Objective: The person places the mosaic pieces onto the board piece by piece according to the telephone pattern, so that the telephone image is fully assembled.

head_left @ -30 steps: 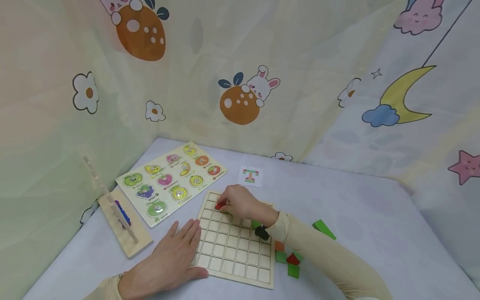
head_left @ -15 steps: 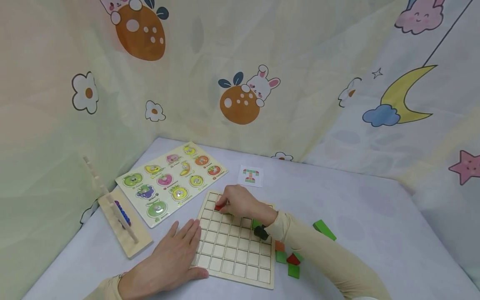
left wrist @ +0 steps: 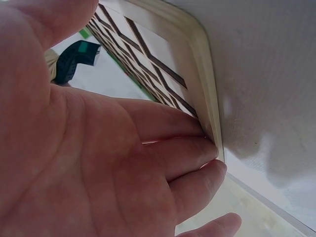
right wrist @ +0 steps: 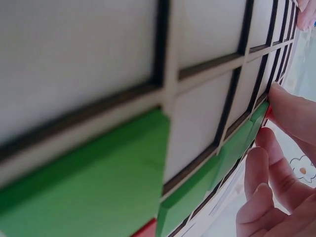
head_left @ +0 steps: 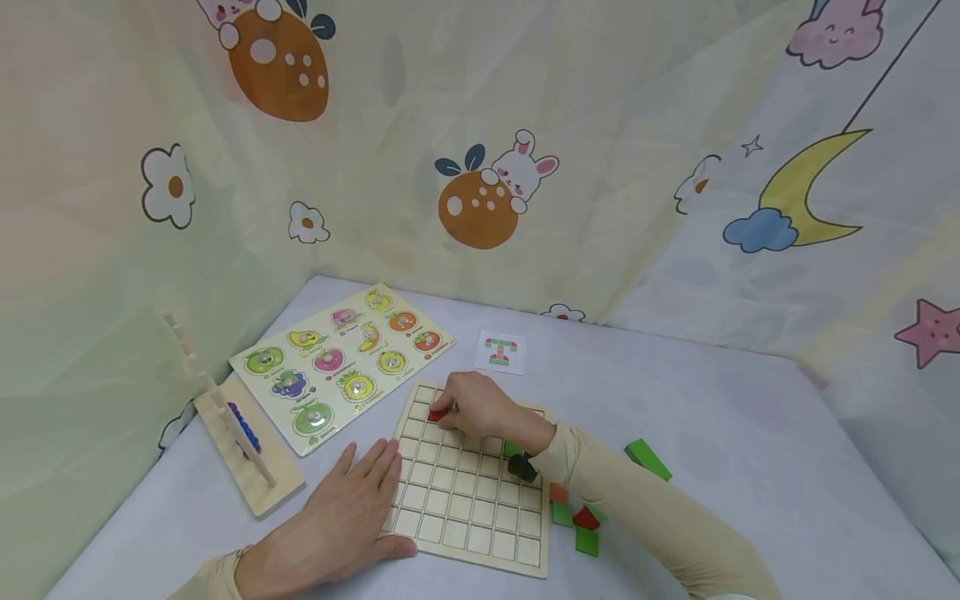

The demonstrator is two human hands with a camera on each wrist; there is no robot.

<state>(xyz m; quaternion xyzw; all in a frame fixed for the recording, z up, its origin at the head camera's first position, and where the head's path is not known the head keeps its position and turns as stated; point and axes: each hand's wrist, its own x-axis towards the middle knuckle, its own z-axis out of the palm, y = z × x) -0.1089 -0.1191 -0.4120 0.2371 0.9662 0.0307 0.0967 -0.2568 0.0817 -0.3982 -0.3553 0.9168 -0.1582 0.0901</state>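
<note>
My right hand (head_left: 480, 404) pinches a small red block (head_left: 437, 414) between thumb and fingertips, low over a cell near the far left corner of the wooden grid board (head_left: 472, 508). In the right wrist view only a sliver of that red block (right wrist: 268, 113) shows beside the thumb. Green blocks (right wrist: 232, 150) sit in cells along the same edge, and a larger green block (right wrist: 98, 177) lies closer to the camera. My left hand (head_left: 326, 521) lies with straight fingers against the board's left edge, its thumb at the near left corner. Its fingertips (left wrist: 210, 148) touch the frame in the left wrist view.
Loose green blocks (head_left: 587, 542), a red one (head_left: 586, 518) and an orange one (head_left: 558, 492) lie right of the board. A pattern card (head_left: 500, 352) is behind it. Left stand a fruit puzzle (head_left: 330, 392) and a wooden rack with blue beads (head_left: 247, 429).
The right hand has brought the red block slightly down and left into the cell area. The left hand keeps its place at the board's edge.
</note>
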